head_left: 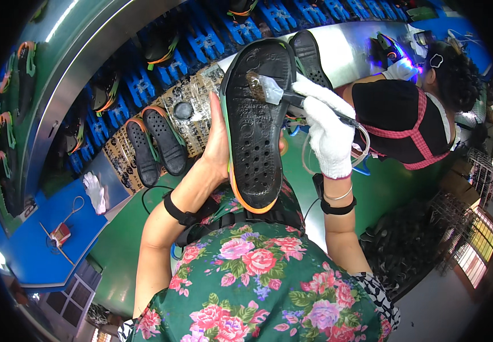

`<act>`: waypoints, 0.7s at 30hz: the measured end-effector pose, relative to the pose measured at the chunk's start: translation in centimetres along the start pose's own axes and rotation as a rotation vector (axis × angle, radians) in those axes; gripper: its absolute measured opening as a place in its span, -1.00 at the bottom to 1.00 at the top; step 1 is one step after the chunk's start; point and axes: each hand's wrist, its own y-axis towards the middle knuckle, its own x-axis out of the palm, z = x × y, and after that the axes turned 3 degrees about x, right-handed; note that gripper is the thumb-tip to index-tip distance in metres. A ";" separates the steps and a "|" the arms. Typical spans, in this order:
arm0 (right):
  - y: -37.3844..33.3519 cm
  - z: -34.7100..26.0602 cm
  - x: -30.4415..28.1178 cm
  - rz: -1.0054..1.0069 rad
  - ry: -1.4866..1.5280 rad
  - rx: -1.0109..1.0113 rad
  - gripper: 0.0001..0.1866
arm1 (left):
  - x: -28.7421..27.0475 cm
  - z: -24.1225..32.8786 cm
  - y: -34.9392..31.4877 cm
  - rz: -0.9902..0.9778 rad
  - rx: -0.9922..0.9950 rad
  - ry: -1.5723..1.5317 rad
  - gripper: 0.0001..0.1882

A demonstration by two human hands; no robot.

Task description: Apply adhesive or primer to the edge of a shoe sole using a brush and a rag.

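Holding blk sole (254,128), L hand (218,142) under, R hand (329,128) beside

Bare left fingers (218,124) hold a black sole (256,134); gloved right fingers (316,100) hold a brush (273,91) against it.

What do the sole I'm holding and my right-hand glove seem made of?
Sole: probably moulded rubber or foam, black with a slight sheen, given its raised patterns and round holes. Right-hand glove: likely knitted yarn, matte white, with a snug cuff; fibre uncertain.
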 end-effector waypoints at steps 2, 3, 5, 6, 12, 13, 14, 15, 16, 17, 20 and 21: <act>0.2 -0.3 0.4 -0.019 -0.096 -0.046 -0.68 | -0.3 0.1 0.0 0.055 0.036 0.033 0.24; 0.3 -0.3 0.5 -0.040 -0.080 -0.029 -0.67 | -0.3 0.1 -0.1 0.054 0.035 0.038 0.24; 0.6 -0.4 0.6 -0.058 -0.063 -0.016 -0.66 | -0.3 0.1 -0.5 0.096 0.067 0.021 0.22; 0.8 -0.4 0.7 -0.084 -0.078 -0.021 -0.67 | -0.7 0.2 -0.6 0.014 0.084 0.011 0.19; 1.5 -1.1 1.8 -0.157 -0.176 -0.107 -0.71 | -2.2 0.1 -1.0 -0.026 0.129 -0.082 0.06; 1.6 -1.2 2.0 -0.166 -0.232 -0.123 -0.71 | -2.3 0.1 -1.1 0.055 0.131 -0.113 0.02; 1.8 -1.1 2.3 -0.148 -0.275 -0.197 -0.73 | -3.1 0.4 -1.1 -0.086 0.122 -0.125 -0.14; 1.9 -1.4 2.4 -0.143 -0.269 -0.202 -0.73 | -3.0 0.5 -1.1 -0.085 0.119 -0.116 -0.14; 2.0 -1.9 2.4 -0.180 -0.361 -0.242 -0.72 | -2.8 0.5 -1.0 -0.013 0.193 -0.148 -0.22; 2.1 -2.5 2.5 -0.216 -0.454 -0.282 -0.71 | -2.7 0.7 -1.0 0.058 0.267 -0.179 -0.29; 2.2 -3.3 3.1 -0.294 -0.423 -0.276 -0.77 | -5.2 0.6 -1.2 -0.123 0.307 -0.165 -0.42; 2.0 -3.5 3.0 -0.364 -0.395 -0.225 -0.78 | -5.6 0.8 -1.3 -0.077 0.300 -0.140 -0.43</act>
